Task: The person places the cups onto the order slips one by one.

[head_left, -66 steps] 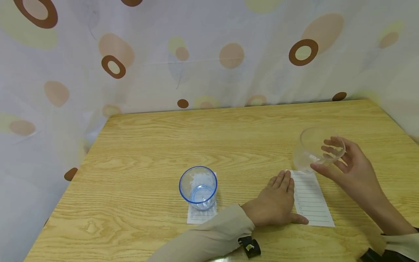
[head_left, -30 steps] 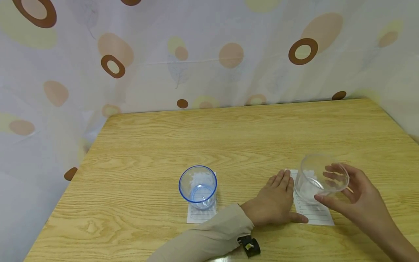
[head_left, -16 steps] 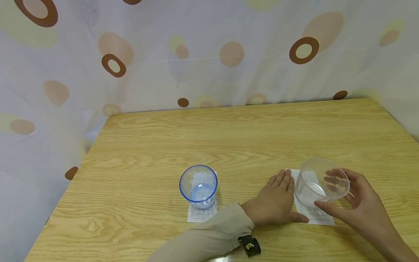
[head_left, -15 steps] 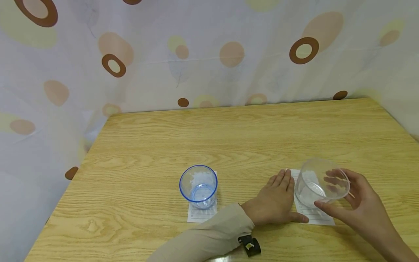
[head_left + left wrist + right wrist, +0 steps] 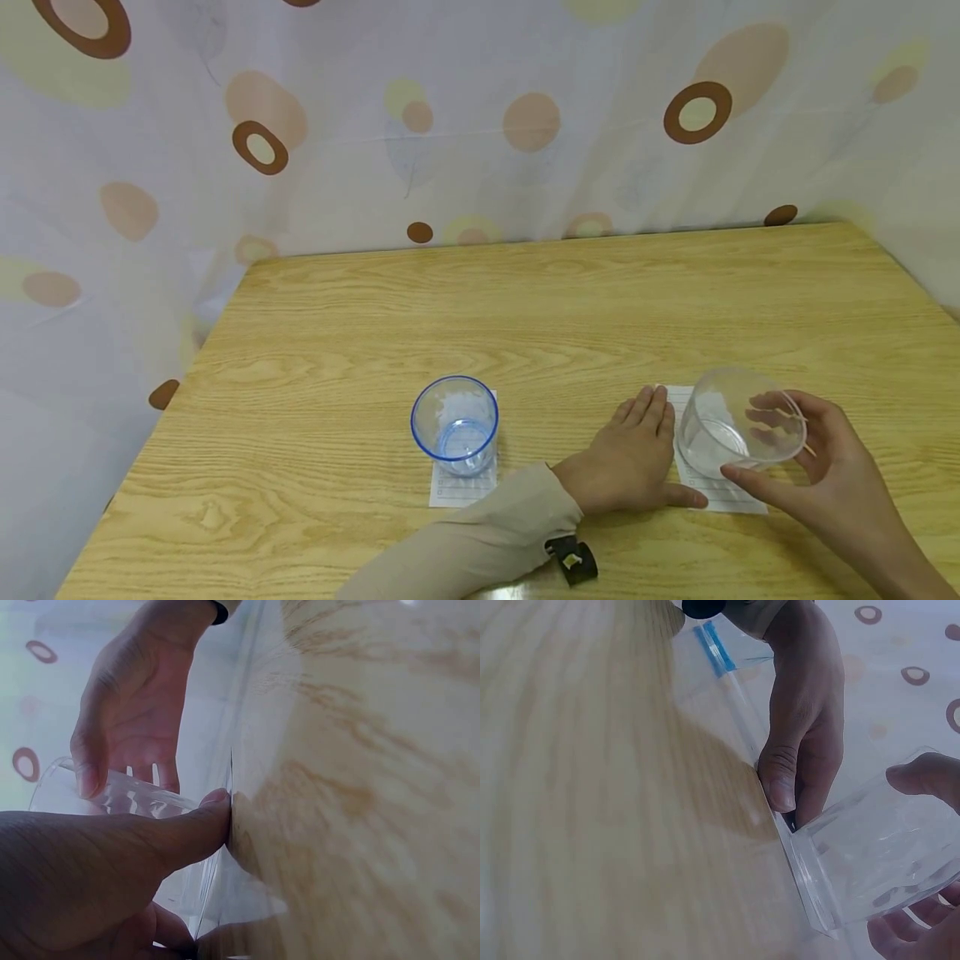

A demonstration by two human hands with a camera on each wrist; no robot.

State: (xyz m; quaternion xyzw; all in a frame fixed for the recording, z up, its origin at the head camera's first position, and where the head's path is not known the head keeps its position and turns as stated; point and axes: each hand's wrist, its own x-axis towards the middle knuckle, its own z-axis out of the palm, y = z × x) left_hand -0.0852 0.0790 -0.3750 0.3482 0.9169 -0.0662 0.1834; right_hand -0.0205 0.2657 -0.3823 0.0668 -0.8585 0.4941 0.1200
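Note:
My right hand (image 5: 825,467) grips a clear plastic cup (image 5: 712,458) by its right side, thumb at the near side and fingers round the far side. The cup's base stands over a lined white paper slip (image 5: 731,496) with small checkboxes. Flat on the left edge of that slip lies my left hand (image 5: 622,458), fingers straight and thumb spread along the near end. In the right wrist view the cup (image 5: 885,847) stands close beside the left hand (image 5: 806,735). The left wrist view shows the right hand (image 5: 139,712) behind the left thumb.
A blue-rimmed clear cup (image 5: 454,417) stands on a second paper slip (image 5: 457,493), left of the left forearm. Both rest on a wood-grain table (image 5: 300,350). Behind it hangs a white curtain (image 5: 465,125) printed with ovals and rings.
The right hand has brought the clear cup nearer and lower, from beyond the slip's far end onto the slip, with only slight movement lately. The left hand and blue-rimmed cup have stayed put.

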